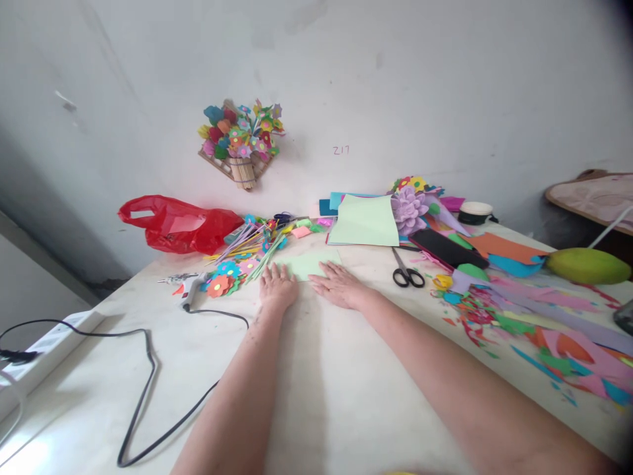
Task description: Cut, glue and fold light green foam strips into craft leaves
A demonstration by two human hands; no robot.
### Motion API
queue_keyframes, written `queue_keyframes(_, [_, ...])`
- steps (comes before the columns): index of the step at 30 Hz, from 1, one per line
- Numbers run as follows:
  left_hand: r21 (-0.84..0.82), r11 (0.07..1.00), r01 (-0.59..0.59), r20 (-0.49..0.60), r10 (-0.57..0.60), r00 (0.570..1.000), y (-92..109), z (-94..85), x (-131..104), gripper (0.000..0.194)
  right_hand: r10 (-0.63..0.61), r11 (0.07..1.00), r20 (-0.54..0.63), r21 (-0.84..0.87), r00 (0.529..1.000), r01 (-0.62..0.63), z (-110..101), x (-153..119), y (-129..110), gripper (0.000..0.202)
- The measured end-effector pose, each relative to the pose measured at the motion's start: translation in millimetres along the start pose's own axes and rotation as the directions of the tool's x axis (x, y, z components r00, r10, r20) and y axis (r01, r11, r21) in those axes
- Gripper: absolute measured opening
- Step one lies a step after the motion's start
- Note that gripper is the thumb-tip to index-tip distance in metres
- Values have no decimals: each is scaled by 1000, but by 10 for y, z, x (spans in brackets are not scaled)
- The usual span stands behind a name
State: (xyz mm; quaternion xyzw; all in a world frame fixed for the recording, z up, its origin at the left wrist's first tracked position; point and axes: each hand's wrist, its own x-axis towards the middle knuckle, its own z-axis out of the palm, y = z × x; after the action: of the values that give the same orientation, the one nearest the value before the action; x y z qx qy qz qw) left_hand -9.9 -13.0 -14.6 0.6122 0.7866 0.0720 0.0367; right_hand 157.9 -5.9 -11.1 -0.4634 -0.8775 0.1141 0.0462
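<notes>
Your left hand (277,289) and right hand (340,285) are bare, with no rings or watch, and both forearms are uncovered, no sleeves in view.

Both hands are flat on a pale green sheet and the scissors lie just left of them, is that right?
Not quite. In the head view the scissors lie right of the hands, not left. Both the left hand and right hand do rest flat on the green sheet.

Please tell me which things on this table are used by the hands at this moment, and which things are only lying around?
In use:
left hand, flat on the table, fingertips at the sheet's edge
right hand, fingertips on the sheet
pale green sheet

Lying about:
scissors
glue gun with black cord
red plastic bag
foam flowers on sticks
coloured scraps
</notes>
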Motion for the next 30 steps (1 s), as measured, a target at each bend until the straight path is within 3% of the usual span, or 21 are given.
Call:
queue_keyframes(8, [73,990,118,-164,-105,981,-150,37,40,50,-10,1000,-13,19,1000,10,8,0,14,51])
queue_keyframes(12, [62,975,213,-308,-184,934,-222,8,4,51,-13,1000,-7,19,1000,13,12,4,25,53])
queue_keyframes(17, [13,969,247,-455,-214,864,-276,-107,-63,46,-8,1000,9,18,1000,8,-17,-12,8,53])
queue_keyframes(24, [15,956,294,-383,-266,885,-372,-191,-44,56,-13,1000,4,19,1000,13,0,-3,19,54])
queue_keyframes(30, [18,962,271,-346,-249,905,-350,-162,-22,49,-20,1000,-14,5,1000,20,24,-4,29,55])
